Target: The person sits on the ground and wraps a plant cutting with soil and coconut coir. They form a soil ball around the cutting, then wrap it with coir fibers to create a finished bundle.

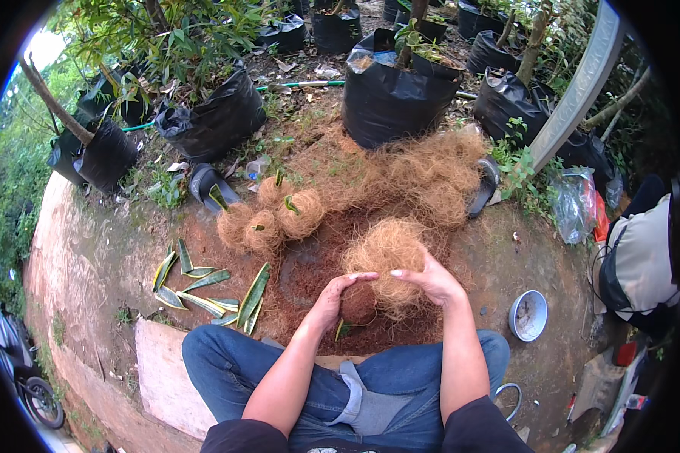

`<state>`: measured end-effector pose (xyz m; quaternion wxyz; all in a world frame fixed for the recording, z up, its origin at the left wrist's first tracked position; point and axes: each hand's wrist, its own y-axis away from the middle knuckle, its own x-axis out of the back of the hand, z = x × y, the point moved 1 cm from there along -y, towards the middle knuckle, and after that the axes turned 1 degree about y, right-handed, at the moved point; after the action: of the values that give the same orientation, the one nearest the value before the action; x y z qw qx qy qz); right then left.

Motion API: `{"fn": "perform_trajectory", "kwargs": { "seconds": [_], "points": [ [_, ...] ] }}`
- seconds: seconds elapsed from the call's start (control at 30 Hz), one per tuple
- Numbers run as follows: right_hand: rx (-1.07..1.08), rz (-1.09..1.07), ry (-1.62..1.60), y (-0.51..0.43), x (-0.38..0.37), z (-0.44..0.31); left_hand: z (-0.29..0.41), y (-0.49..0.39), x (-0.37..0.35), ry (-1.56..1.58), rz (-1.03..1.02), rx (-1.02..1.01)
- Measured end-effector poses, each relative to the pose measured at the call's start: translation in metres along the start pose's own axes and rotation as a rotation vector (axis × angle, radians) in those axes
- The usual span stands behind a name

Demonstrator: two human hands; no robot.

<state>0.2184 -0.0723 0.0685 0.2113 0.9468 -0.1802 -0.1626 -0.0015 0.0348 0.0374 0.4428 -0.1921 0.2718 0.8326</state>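
My left hand [333, 299] curls round a dark brown ball of moist coir-like medium [358, 304], its thumb reaching to the fibre above. From the ball's lower side a bit of yellow-edged snake plant leaf [340, 329] pokes out. A loose wad of tan coconut fibre [388, 255] lies against the ball, and my right hand [439, 280] grasps its right side, fingers partly buried. Loose brown medium [311, 277] covers the ground beneath. Left of it sit several fibre-wrapped balls [303, 218] with leaf tips showing. Cut snake plant leaves [207, 281] lie nearer my left knee.
A heap of coconut fibre [430, 170] spreads ahead, between two dark sandals [209, 187]. Black planter bags [402, 105] with plants stand behind. On the right are a light bowl [528, 316], a clear plastic bag [572, 206], a slanted post [578, 85] and a pale bag [637, 260].
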Motion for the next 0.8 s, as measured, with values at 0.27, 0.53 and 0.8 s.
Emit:
{"fn": "perform_trajectory", "kwargs": {
  "seconds": [0.27, 0.53, 0.8],
  "points": [
    [0.052, 0.052, -0.133, -0.006, -0.006, 0.003, 0.001, 0.0, -0.001, -0.027, -0.023, -0.003],
    [0.003, 0.014, -0.024, -0.009, -0.011, 0.009, -0.003, -0.004, 0.003, -0.245, -0.061, -0.081],
    [0.2, 0.216, -0.053, -0.009, -0.008, 0.006, -0.001, -0.002, -0.001, -0.29, -0.043, -0.098]
  ]
}}
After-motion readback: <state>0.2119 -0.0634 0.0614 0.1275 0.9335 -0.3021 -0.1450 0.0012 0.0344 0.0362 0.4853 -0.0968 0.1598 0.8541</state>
